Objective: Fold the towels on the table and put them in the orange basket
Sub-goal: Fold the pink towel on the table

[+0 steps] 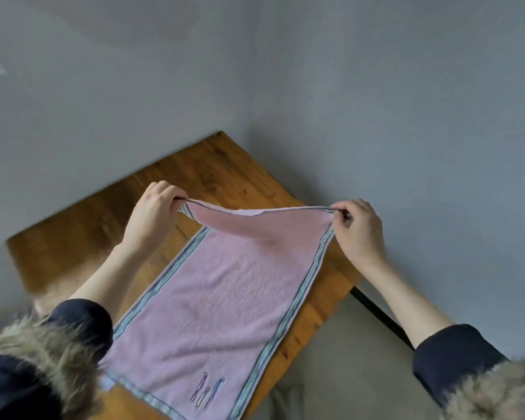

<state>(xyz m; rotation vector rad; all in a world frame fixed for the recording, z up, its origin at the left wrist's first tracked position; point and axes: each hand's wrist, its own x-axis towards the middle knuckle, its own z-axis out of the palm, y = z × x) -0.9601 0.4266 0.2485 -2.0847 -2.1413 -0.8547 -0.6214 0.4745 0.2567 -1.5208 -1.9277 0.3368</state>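
Pink towel [212,301], edged in grey-blue stripes, spread lengthwise across the wooden table [82,234], near end with small embroidered figures lying close to the table's near edge. Far end lifted clear of the wood, pulled fairly taut between two pinches: left hand [152,213] gripping the far-left corner, right hand [359,230] gripping the far-right corner, fingers of both curled round the hem.

Likely trouble from here: uneven pull from either pinch, leaving the far hem askew against the near hem and the striped borders out of line. Loose grip on one corner, and that side dropping into a crumpled fold. Drag on the lifted end, sliding the near end off the table edge, which sits very close already. Slack sag in the middle, trapping a crease.

Hidden or unclear: no orange basket in view, no other towels either. Near-left towel corner partly lost behind a dark sleeve and fur trim [43,356]. Table's near-left part cut off by the same.
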